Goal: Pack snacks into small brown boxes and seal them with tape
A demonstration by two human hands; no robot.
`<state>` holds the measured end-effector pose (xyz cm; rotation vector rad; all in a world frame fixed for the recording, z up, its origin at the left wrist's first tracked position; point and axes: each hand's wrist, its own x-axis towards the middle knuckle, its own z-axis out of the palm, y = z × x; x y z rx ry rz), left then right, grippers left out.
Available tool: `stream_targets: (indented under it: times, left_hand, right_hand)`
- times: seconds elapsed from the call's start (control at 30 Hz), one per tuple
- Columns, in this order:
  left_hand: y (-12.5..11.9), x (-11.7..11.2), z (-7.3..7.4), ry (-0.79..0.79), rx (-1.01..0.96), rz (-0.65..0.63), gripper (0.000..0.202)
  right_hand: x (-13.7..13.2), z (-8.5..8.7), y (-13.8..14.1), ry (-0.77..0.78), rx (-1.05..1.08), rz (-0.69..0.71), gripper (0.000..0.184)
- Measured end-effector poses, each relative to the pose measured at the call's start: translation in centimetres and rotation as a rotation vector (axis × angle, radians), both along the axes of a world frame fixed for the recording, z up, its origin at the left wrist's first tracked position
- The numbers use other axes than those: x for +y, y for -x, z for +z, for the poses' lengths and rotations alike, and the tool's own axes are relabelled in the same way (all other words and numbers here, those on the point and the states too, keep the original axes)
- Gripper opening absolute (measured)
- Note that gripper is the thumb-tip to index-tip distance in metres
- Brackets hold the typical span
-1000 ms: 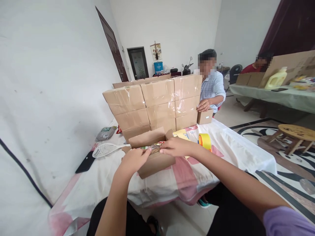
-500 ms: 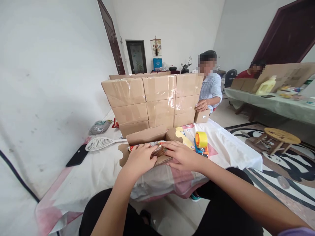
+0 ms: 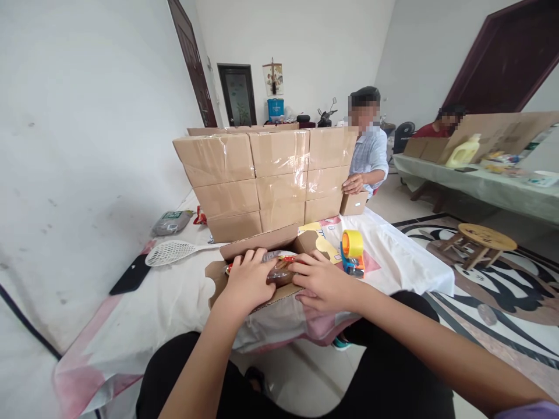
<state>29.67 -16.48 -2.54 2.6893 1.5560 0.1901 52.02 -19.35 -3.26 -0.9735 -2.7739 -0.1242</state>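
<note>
An open cardboard box (image 3: 266, 238) with its flaps up sits at the table's near edge. Inside it lies a clear plastic packet (image 3: 282, 270) with brown contents and red edges; what the contents are I cannot make out. My left hand (image 3: 250, 279) rests on the packet's left part, fingers spread and thumb pointing right. My right hand (image 3: 322, 280) lies over the right end of the box, fingers outstretched onto the packet. The undersides of both hands are hidden. A tape dispenser (image 3: 353, 256) with yellow tape stands right of the box.
Behind the box rises a stack of taped cartons (image 3: 279, 174). A white slotted paddle (image 3: 172, 252), a black phone-like slab (image 3: 131, 274) and a grey bag (image 3: 172, 222) lie left. Far right, a co-worker's hand (image 3: 353, 184) touches a small carton (image 3: 354, 203). A wooden stool (image 3: 487, 236) stands beyond.
The view has shifted slightly. My fingers have shifted a little on the packet, and more of it shows between my hands. The co-worker's hand stays at the small carton.
</note>
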Motion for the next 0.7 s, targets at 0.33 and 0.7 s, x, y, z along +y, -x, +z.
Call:
stream_targets:
  times: [0.33, 0.7]
  left_hand:
    - [-0.4, -0.1, 0.0, 0.004, 0.027, -0.007, 0.034]
    - [0.2, 0.1, 1.3, -0.036, -0.118, -0.054, 0.032]
  right_hand:
    - [-0.4, -0.4, 0.2, -0.008, -0.016, -0.022, 0.018]
    - [-0.5, 0.1, -0.5, -0.057, 0.064, -0.083, 0.033]
